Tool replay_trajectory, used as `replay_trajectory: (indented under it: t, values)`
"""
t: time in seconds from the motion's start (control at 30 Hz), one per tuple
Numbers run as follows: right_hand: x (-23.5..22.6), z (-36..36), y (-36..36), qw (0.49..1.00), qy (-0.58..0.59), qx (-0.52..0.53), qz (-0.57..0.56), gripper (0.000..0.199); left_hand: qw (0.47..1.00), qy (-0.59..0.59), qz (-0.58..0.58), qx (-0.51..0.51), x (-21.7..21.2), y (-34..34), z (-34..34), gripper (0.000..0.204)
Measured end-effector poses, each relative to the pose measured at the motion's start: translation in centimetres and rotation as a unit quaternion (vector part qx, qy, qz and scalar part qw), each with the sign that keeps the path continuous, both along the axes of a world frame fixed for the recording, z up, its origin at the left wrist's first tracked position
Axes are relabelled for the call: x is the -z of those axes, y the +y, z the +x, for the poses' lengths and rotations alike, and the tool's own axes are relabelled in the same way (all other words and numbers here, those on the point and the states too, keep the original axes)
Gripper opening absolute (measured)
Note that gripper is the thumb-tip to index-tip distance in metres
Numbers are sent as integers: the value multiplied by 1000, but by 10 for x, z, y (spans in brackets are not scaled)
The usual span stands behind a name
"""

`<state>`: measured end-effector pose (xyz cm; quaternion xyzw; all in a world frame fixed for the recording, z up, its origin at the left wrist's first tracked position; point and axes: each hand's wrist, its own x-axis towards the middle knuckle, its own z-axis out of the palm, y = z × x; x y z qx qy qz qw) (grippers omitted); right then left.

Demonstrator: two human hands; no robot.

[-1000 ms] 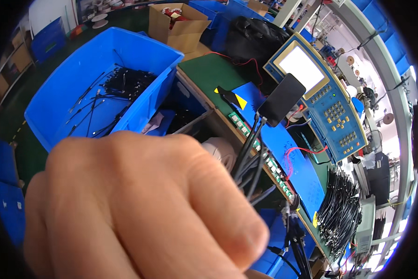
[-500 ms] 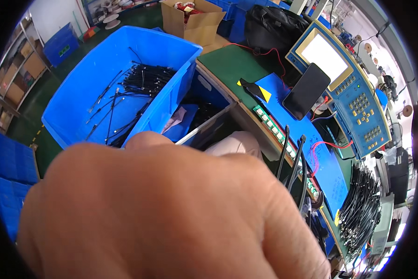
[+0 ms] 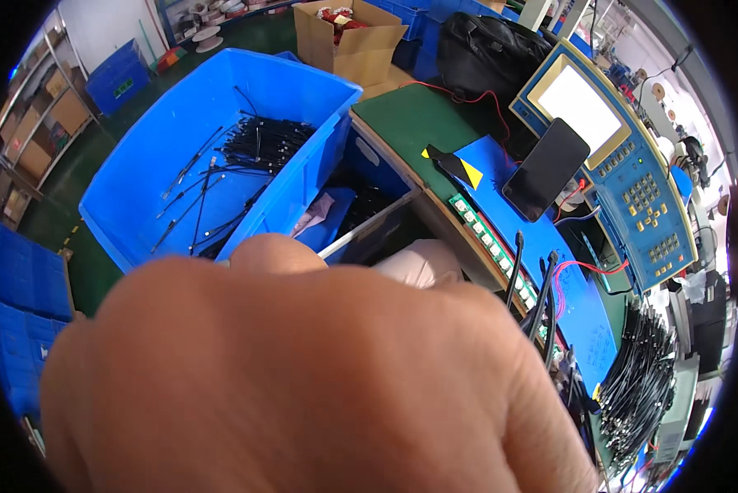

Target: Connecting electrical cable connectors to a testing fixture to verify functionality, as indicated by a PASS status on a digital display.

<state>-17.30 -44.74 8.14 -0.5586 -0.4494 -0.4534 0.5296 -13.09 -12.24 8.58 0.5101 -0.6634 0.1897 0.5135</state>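
The back of a large hand, my left hand (image 3: 303, 378) by its thumb-side edge at the right, fills the lower middle very close up. Its knuckles are bent and its fingers are hidden, so what it holds, if anything, does not show. Past its right edge, several black cables (image 3: 544, 300) with thick ends stick up in front of the bench. Whatever supports them is covered. My right hand is not visible. Under these cables run a blue sheet (image 3: 582, 329) and a green circuit strip (image 3: 490, 242) with white connectors along the bench edge.
A blue bin (image 3: 110, 197) with loose black cables (image 3: 266, 144) stands at the left. On the green bench (image 3: 402, 119) are a dark-screened phone (image 3: 547, 168), a blue tester (image 3: 652, 205) with a lit screen, and a black cable pile (image 3: 636, 386). A cardboard box (image 3: 324, 41) stands behind.
The whole view has shifted slightly, with the bin and bench a little lower and further right. The black cables beside my hand have moved slightly right and down. The hand stays close up.
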Motion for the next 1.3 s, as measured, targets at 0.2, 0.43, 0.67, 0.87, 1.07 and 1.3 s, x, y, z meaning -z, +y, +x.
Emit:
replay_trajectory:
  t: [0.2,0.43,0.67,0.87,1.07,1.3]
  values:
    - [11,9,4,996,9,-65,53,12,999,12,22,30,-1,-7,10,13]
    - [16,15,10,977,20,-165,131,11,997,30,61,39,-5,-6,8,13]
    - [10,25,40,968,29,-152,200,14,992,60,97,62,-5,-8,14,13]
    - [13,25,34,949,-1,-217,228,14,988,54,135,51,-13,1,13,13]
    - [17,26,44,926,0,-294,235,24,986,48,149,55,-15,-1,8,14]
    - [16,23,51,888,-64,-352,289,23,983,40,159,87,-21,-17,15,14]
